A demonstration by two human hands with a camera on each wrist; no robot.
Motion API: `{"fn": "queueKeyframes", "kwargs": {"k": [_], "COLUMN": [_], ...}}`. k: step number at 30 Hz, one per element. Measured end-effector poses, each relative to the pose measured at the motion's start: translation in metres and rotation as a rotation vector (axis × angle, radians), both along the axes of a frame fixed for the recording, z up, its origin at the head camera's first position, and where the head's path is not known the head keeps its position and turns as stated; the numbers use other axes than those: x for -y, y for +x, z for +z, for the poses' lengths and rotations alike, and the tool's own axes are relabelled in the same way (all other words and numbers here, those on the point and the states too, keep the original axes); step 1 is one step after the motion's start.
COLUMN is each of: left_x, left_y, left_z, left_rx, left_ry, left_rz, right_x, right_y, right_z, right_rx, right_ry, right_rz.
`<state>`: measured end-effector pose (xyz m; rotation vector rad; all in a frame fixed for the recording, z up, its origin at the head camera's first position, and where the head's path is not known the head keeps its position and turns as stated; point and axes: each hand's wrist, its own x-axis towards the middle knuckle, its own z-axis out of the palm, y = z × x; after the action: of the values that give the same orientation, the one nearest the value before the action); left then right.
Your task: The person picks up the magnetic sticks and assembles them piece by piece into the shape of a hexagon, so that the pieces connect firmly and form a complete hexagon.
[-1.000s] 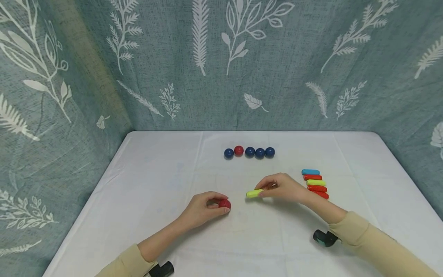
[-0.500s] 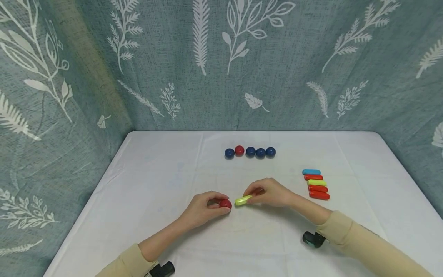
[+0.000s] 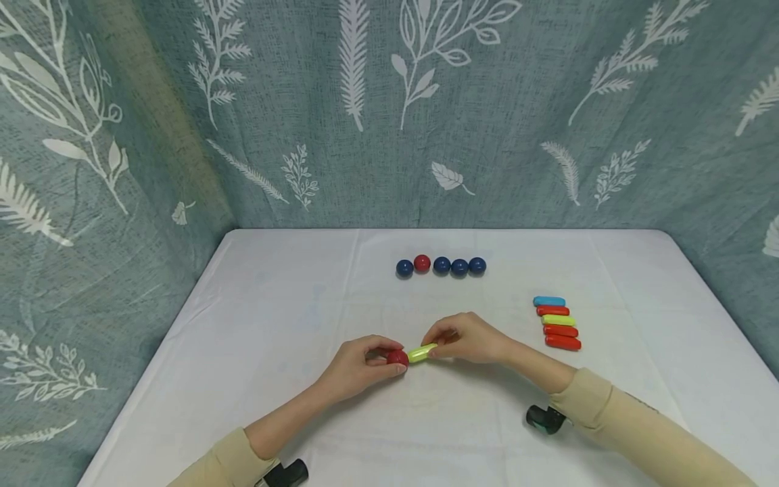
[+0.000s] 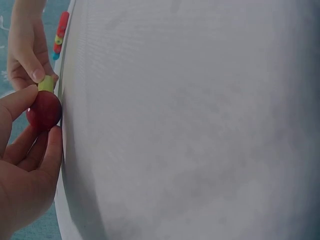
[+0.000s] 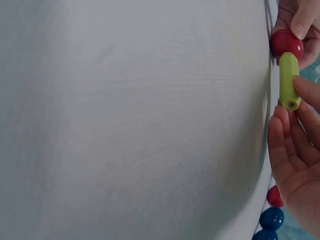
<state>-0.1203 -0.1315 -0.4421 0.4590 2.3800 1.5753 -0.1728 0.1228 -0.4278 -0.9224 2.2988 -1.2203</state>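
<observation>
Near the middle of the white table, my left hand [image 3: 353,368] holds a red ball [image 3: 397,358] between thumb and fingers. My right hand [image 3: 468,338] pinches a short yellow-green rod [image 3: 421,353] from the right. The rod's far end meets the ball's right side; in the right wrist view the yellow-green rod [image 5: 289,82] lines up against the red ball [image 5: 287,44], and a small hole shows in its near end. From the left wrist view, the red ball [image 4: 44,110] hides part of the rod [image 4: 46,83].
Toward the back stands a row of dark blue balls [image 3: 459,268] with one red ball [image 3: 422,263] among them. On the right lie several rods: a blue rod [image 3: 549,302], red rods [image 3: 562,343] and a yellow-green rod [image 3: 558,320]. A patterned curtain [image 3: 377,169] hangs behind the table.
My right hand has moved left with the yellow-green rod, bringing its end from apart to against the red ball. My left hand has stayed in place with the ball.
</observation>
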Motion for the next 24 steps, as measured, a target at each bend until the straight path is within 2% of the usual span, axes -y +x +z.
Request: {"fn": "queueKeyframes", "kwargs": {"k": [6,10,13,17,19,22,24], "left_x": [0.0,0.0,-0.001,-0.001,-0.001,-0.001,-0.001], "left_y": [0.0,0.0,0.0,0.0,0.0,0.0,0.0], "left_z": [-0.001,-0.001,-0.001,-0.001,-0.001,-0.001,-0.001], "left_rx": [0.006,0.002,-0.001,-0.005,-0.009,-0.01,-0.007], "left_ry": [0.009,0.012,0.01,-0.004,-0.011,-0.018,-0.017], "left_rz": [0.005,0.006,0.005,0.006,0.008,0.008,0.006], "right_x": [-0.002,-0.01,-0.02,-0.036,-0.043,-0.051,-0.055], "right_y": [0.0,-0.006,-0.015,-0.034,-0.044,-0.057,-0.063], "right_z": [0.0,0.003,0.008,0.013,0.014,0.014,0.013], "right_rx": [0.02,0.008,-0.026,-0.064,-0.079,-0.076,-0.075], "right_ry": [0.01,0.015,0.026,0.035,0.035,0.038,0.051], "right_rz": [-0.017,-0.092,-0.235,-0.502,-0.609,-0.704,-0.725]}}
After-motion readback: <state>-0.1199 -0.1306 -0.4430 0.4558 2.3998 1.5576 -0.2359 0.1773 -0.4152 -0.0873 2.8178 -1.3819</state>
